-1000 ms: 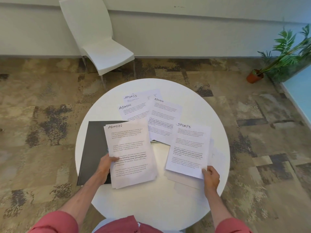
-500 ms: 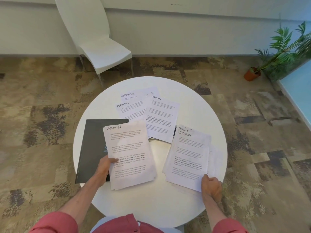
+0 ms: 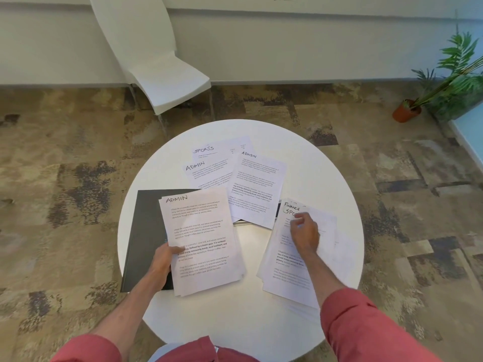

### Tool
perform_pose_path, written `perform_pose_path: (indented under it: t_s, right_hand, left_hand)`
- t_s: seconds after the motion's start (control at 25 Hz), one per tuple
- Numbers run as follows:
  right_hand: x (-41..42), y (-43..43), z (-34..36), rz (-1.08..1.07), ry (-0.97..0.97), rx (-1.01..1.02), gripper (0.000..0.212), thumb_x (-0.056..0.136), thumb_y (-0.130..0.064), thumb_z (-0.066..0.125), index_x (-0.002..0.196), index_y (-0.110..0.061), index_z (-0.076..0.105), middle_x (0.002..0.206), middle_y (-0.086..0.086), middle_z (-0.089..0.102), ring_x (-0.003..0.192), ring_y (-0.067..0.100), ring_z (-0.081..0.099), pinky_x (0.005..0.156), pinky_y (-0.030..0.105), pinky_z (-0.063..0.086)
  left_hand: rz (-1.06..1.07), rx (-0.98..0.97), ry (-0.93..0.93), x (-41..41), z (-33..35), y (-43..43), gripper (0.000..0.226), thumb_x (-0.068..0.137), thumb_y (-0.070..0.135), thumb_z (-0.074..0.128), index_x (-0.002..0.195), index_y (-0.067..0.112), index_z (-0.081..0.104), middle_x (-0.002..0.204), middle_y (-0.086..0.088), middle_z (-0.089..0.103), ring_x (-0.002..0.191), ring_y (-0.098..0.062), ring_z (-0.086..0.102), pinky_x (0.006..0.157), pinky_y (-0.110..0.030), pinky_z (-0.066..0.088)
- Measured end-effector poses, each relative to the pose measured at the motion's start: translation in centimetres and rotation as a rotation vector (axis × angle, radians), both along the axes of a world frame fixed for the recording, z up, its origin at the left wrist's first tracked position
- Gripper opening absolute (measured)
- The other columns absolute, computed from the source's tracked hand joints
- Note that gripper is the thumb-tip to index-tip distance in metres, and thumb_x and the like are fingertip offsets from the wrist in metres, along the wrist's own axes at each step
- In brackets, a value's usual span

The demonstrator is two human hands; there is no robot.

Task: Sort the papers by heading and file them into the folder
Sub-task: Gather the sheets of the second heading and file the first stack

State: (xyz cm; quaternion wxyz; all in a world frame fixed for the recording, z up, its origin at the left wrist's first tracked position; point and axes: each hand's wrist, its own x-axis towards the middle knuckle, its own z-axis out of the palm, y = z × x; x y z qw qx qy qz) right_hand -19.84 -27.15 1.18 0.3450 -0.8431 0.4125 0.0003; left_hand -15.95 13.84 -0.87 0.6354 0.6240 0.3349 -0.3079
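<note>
Nearest you, your left hand [image 3: 163, 262] gripped the ADMIN stack [image 3: 201, 244] at its left edge, thumb on top and fingers beneath. That looked like a way to keep the sorted sheets squared while you worked with the other hand. The stack lay partly over the black folder [image 3: 146, 231], which lay shut on the white table [image 3: 235, 322], probably so that filing would be a short move.

Your right hand [image 3: 304, 235] lay on the mixed pile [image 3: 287, 273] with its fingers curled by the FINANCE and SPORTS headings. I could not tell whether it pinched a sheet or only pressed.

Beyond the pile, two loose ADMIN sheets [image 3: 257, 189] and a SPORTS sheet [image 3: 217, 150] lay fanned with their headings showing, unsorted. Beyond the table stood a white chair [image 3: 167, 82].
</note>
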Motion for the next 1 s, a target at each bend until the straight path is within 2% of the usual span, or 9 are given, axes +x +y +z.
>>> perform_pose_path:
  t_s: [0.12, 0.32, 0.4, 0.52, 0.64, 0.72, 0.8, 0.88, 1.0]
  right_hand:
    - [6.1, 1.2, -0.2, 0.172, 0.027, -0.063, 0.024, 0.095, -0.024, 0.064, 0.118, -0.023, 0.066, 0.111, -0.004, 0.066, 0.119, 0.026, 0.054, 0.099, 0.044, 0.040]
    - [12.9, 1.3, -1.2, 0.167, 0.365, -0.203, 0.076, 0.086, -0.063, 0.073, 0.137, -0.009, 0.059, 0.149, 0.009, 0.041, 0.138, 0.031, 0.038, 0.109, 0.052, 0.036]
    - [13.9, 1.4, -2.0, 0.144, 0.437, -0.175, 0.078, 0.081, -0.064, 0.079, 0.133, -0.009, 0.061, 0.148, 0.008, 0.038, 0.137, 0.030, 0.037, 0.109, 0.052, 0.036]
    - [14.2, 1.6, -3.2, 0.057, 0.440, -0.140, 0.055, 0.081, -0.045, 0.082, 0.124, -0.014, 0.066, 0.139, 0.007, 0.040, 0.129, 0.030, 0.040, 0.105, 0.050, 0.038]
    - [14.2, 1.8, -3.7, 0.027, 0.311, -0.113, 0.021, 0.088, -0.028, 0.074, 0.107, -0.019, 0.071, 0.129, 0.006, 0.050, 0.125, 0.030, 0.044, 0.101, 0.049, 0.038]
    - [14.0, 1.9, -2.9, -0.033, 0.145, -0.019, 0.008, 0.091, -0.023, 0.070, 0.099, -0.020, 0.069, 0.108, -0.001, 0.061, 0.119, 0.027, 0.047, 0.098, 0.045, 0.034]
    - [14.0, 1.6, -1.9, -0.077, 0.001, 0.040, 0.005, 0.094, -0.022, 0.069, 0.096, -0.021, 0.065, 0.087, -0.011, 0.058, 0.109, 0.023, 0.048, 0.099, 0.044, 0.035]
    - [14.1, 1.0, -0.5, -0.119, -0.139, 0.068, 0.007, 0.095, -0.025, 0.070, 0.094, -0.025, 0.063, 0.084, -0.011, 0.064, 0.102, 0.023, 0.057, 0.097, 0.044, 0.046]
    - [14.2, -0.2, 1.6, -0.176, -0.357, 0.137, 0.002, 0.099, -0.023, 0.068, 0.099, -0.021, 0.070, 0.084, -0.001, 0.070, 0.081, 0.021, 0.065, 0.077, 0.035, 0.055]
  left_hand:
    - [0.000, -0.004, -0.016, 0.8, 0.2, 0.4, 0.042, 0.093, -0.003, 0.067, 0.130, 0.016, 0.070, 0.116, -0.008, 0.082, 0.108, -0.036, 0.077, 0.094, -0.054, 0.061]
    - [0.050, 0.015, -0.046, 2.5, 0.9, 1.9, 0.043, 0.093, -0.003, 0.066, 0.132, 0.016, 0.069, 0.120, -0.008, 0.081, 0.110, -0.037, 0.076, 0.095, -0.053, 0.060]
    - [0.074, 0.032, -0.046, 3.1, 1.1, 2.7, 0.042, 0.094, -0.004, 0.066, 0.131, 0.015, 0.069, 0.121, -0.008, 0.080, 0.110, -0.036, 0.075, 0.090, -0.049, 0.061]
    - [0.075, 0.044, -0.033, 3.4, 0.6, 3.5, 0.044, 0.093, -0.003, 0.066, 0.134, 0.015, 0.068, 0.124, -0.009, 0.079, 0.112, -0.036, 0.075, 0.087, -0.048, 0.061]
    - [0.080, 0.047, -0.027, 3.6, 0.4, 3.6, 0.045, 0.094, -0.002, 0.066, 0.136, 0.014, 0.067, 0.125, -0.009, 0.079, 0.112, -0.037, 0.075, 0.087, -0.049, 0.061]
    - [0.085, 0.045, -0.028, 3.6, 0.4, 3.5, 0.045, 0.094, -0.001, 0.066, 0.135, 0.015, 0.068, 0.124, -0.008, 0.079, 0.112, -0.037, 0.075, 0.088, -0.049, 0.061]
    - [0.086, 0.038, -0.032, 3.5, 0.5, 3.3, 0.045, 0.094, -0.002, 0.066, 0.135, 0.015, 0.068, 0.123, -0.008, 0.080, 0.111, -0.036, 0.075, 0.090, -0.050, 0.061]
    - [0.087, 0.034, -0.038, 3.4, 0.6, 3.0, 0.043, 0.093, -0.003, 0.066, 0.133, 0.015, 0.069, 0.122, -0.008, 0.080, 0.110, -0.036, 0.076, 0.088, -0.049, 0.061]
    - [0.083, 0.020, -0.052, 3.1, 1.2, 2.6, 0.040, 0.093, -0.003, 0.066, 0.129, 0.014, 0.070, 0.118, -0.007, 0.082, 0.108, -0.035, 0.076, 0.086, -0.047, 0.061]
